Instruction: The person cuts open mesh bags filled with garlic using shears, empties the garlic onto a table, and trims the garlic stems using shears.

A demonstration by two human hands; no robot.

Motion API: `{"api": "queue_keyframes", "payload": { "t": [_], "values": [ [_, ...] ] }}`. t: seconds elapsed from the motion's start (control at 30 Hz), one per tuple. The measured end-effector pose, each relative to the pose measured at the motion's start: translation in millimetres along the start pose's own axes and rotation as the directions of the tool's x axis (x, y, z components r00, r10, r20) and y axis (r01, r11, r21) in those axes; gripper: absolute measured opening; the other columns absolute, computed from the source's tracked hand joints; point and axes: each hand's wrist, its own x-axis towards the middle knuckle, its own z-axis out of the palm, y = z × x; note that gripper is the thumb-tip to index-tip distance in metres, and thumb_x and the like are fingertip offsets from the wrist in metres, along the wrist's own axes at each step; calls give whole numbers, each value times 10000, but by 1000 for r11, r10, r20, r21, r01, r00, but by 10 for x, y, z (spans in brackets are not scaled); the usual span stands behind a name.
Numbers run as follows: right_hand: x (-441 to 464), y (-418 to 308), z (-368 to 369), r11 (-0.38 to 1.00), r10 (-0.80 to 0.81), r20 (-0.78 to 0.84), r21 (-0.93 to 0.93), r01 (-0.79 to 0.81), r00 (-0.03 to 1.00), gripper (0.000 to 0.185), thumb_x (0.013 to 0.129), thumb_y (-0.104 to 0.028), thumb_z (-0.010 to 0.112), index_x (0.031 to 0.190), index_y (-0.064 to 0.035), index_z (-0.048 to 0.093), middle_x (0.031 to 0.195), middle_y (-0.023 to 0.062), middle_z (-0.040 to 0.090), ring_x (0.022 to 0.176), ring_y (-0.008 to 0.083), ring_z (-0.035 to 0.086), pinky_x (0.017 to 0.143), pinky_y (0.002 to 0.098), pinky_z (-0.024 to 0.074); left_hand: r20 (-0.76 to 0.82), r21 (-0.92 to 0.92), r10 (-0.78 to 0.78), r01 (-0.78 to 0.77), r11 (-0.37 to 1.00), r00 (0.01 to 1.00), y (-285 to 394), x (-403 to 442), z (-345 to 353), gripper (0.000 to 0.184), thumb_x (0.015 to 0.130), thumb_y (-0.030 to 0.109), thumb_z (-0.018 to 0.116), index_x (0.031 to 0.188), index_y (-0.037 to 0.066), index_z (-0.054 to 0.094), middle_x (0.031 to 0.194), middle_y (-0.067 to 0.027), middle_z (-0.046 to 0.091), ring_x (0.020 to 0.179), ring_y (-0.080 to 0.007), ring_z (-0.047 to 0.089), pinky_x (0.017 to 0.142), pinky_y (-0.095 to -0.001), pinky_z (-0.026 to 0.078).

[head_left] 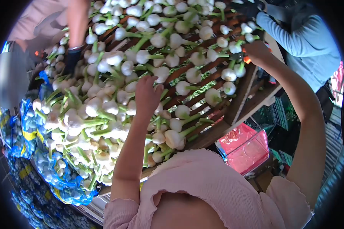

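Bulbs (193, 75) on a slatted rack (256, 101), all around my left hand and up to my right. Left hand (147, 93): back up, fingers bent among them; can't tell if it's pinching one. Right hand (257, 53): wrapped round an orange-handled tool (247, 58). Pink crate (248, 147) below right hand. Further: blue nets (28, 122) left of left hand, co-worker's dark glove (72, 61) beyond it, blue sleeve (283, 36) past right hand.
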Motion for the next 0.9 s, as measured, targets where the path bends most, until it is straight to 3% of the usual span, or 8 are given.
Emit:
{"api": "queue_keyframes", "payload": {
  "t": [0.13,0.2,0.43,0.53,0.6,0.7,0.8,0.9],
  "values": [
    [-365,-381,-824,753,209,92,620,-220,974,392,655,-152,652,1028,-89,549,886,128,603,866,299,589,757,387,465,-19,-129,-103,100,987,994,-68,-76,-224,222,738,103,627,952,59,588,1016,-136,551,944,-325,533,804,-401,431],
    [-380,-674,-870,765,195,-141,641,-61,971,437,613,-163,653,1030,-107,533,940,133,577,909,310,558,806,393,439,-4,-90,-72,71,993,997,-95,-103,-251,221,735,102,629,949,62,590,1009,-130,549,947,-317,529,804,-392,432],
    [-140,-1333,-506,726,227,-114,682,-89,967,634,588,-317,706,1116,-42,486,968,157,553,929,301,546,795,375,442,25,283,29,-35,958,999,-78,-273,-179,354,676,170,690,1003,93,579,1098,-125,501,1054,-321,463,903,-477,367],
    [-419,-1335,-458,420,350,144,859,-292,926,635,605,-295,705,1134,-29,475,945,141,546,898,270,541,769,351,441,-1,470,14,-11,883,1000,27,-365,-225,502,640,255,726,1085,112,541,1215,-163,438,1148,-417,378,955,-548,297],
    [-692,-1366,-368,274,407,129,927,-256,904,635,615,-250,713,1152,-24,461,927,121,534,862,229,527,757,328,431,18,528,24,-30,849,1000,-37,-344,-146,559,638,287,733,1134,134,528,1247,-179,411,1159,-445,356,963,-532,301],
    [-1063,-1369,-197,218,447,159,935,-280,880,615,675,-93,700,1206,-34,395,909,42,513,794,111,500,699,255,438,5,555,47,-42,831,999,-217,-111,60,299,683,249,692,934,113,603,1130,-158,466,1039,-394,431,853,-527,373],
    [-1370,-1464,-279,-93,424,297,954,-285,855,622,676,-81,706,1210,-43,389,882,23,503,766,103,492,682,249,434,-34,486,28,-8,874,999,-278,89,18,152,718,217,657,792,90,618,1002,-127,511,930,-336,476,775,-481,413],
    [-1624,-1547,-84,0,475,244,961,-277,846,616,683,-70,702,1212,-43,386,872,19,501,767,101,490,681,252,432,-87,365,66,-30,930,994,-191,97,-124,185,709,194,665,832,70,603,984,-109,525,957,-314,488,754,-427,436]
  ]
}}
